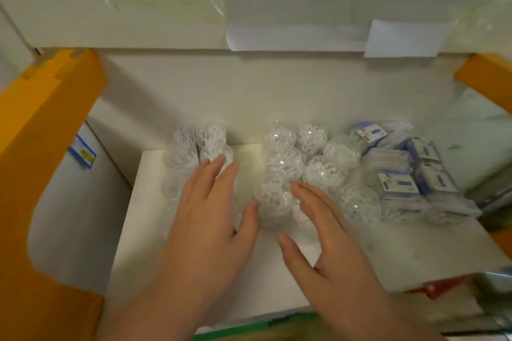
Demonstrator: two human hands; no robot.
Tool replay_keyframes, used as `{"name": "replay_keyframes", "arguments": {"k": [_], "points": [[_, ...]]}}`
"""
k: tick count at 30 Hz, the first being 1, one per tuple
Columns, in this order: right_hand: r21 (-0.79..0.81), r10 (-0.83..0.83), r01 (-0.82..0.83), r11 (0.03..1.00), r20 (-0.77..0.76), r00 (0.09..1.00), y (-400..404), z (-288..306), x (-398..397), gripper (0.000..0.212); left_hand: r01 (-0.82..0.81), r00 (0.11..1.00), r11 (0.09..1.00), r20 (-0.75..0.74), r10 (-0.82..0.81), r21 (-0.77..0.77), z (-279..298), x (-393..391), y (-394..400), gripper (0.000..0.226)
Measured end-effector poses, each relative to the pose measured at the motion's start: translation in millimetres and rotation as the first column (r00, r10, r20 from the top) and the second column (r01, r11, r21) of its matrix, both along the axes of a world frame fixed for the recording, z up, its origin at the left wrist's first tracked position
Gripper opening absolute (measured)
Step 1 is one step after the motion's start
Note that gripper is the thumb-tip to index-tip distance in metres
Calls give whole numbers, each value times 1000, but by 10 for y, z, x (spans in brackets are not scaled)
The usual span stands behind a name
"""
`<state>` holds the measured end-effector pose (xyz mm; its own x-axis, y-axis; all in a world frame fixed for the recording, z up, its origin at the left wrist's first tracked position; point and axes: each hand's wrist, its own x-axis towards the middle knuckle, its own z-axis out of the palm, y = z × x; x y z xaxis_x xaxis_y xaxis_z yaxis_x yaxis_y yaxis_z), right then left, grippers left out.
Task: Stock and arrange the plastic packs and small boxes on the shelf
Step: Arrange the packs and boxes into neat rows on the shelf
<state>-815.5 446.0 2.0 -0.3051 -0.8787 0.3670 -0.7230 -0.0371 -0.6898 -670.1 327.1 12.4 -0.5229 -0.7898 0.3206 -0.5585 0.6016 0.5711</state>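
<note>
Though the wide lens blurs much of the scene, these lines hold:

Shelf: a white shelf (pixel 144 230) between orange uprights (pixel 41 147); its front edge is partly covered by both forearms, and its right end runs out under other goods that are too blurred to name.

Upper board: a white panel (pixel 138 22) overhangs the back, with clear film and paper sheets hanging from it; what lies behind them cannot be made out.

Open room: bare shelf shows at the left front, in a strip between the two pack groups, and at the right front before the edge.

Plastic packs: clear round plastic packs (pixel 282 163) filled with white pieces stand in two clusters, a left one at the back left and a larger one at the middle; the contents are too blurred to identify.

Small boxes: blue-and-white small boxes (pixel 397 184) are stacked at the right, touching the middle cluster; their print is unreadable.

Left hand: the left hand (pixel 210 219) is spread flat, fingers straight, fingertips touching the left cluster, holding nothing.

Right hand: the right hand (pixel 327 235) is open with straight fingers laid against the front packs of the middle cluster.

Tag: a blue label (pixel 82 151) sits on the left side panel, text illegible.
</note>
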Motion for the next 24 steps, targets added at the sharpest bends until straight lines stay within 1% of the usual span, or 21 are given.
{"name": "replay_keyframes", "arguments": {"k": [3, 6, 8, 10, 12, 14, 16, 18, 21, 24], "points": [[-25, -103, 102, 994, -40, 994, 44, 144, -393, 54, 69, 997, 998, 37, -69, 8, 80, -307, 45, 66], [34, -184, 188, 982, -90, 979, -7, 258, -846, 52, 125, 988, 992, 86, -127, 25, 157, -643, -23, 65], [96, -211, 225, 970, -137, 968, -104, 319, -1160, 53, 112, 986, 992, 115, -119, 66, 194, -870, -130, 64], [178, -225, 257, 950, -179, 958, -252, 385, -1429, 54, 60, 982, 991, 172, -81, 122, 226, -1104, -268, 65], [288, -204, 274, 917, -252, 946, -426, 430, -1614, 54, -9, 966, 982, 256, -41, 191, 249, -1334, -424, 65], [378, -134, 267, 887, -343, 930, -600, 431, -1729, 54, -71, 938, 968, 346, -17, 241, 257, -1535, -566, 66], [415, -71, 235, 879, -373, 925, -760, 401, -1788, 55, -121, 910, 962, 415, 8, 245, 231, -1671, -657, 67], [440, -31, 208, 873, -376, 926, -916, 352, -1819, 58, -171, 886, 964, 460, 61, 202, 174, -1740, -702, 65], [464, -12, 195, 864, -367, 930, -1112, 296, -1839, 58, -227, 883, 962, 448, 138, 152, 93, -1784, -720, 61], [456, -14, 195, 869, -370, 929, -1258, 241, -1853, 51, -265, 890, 954, 416, 186, 140, 81, -1809, -740, 60]]}}
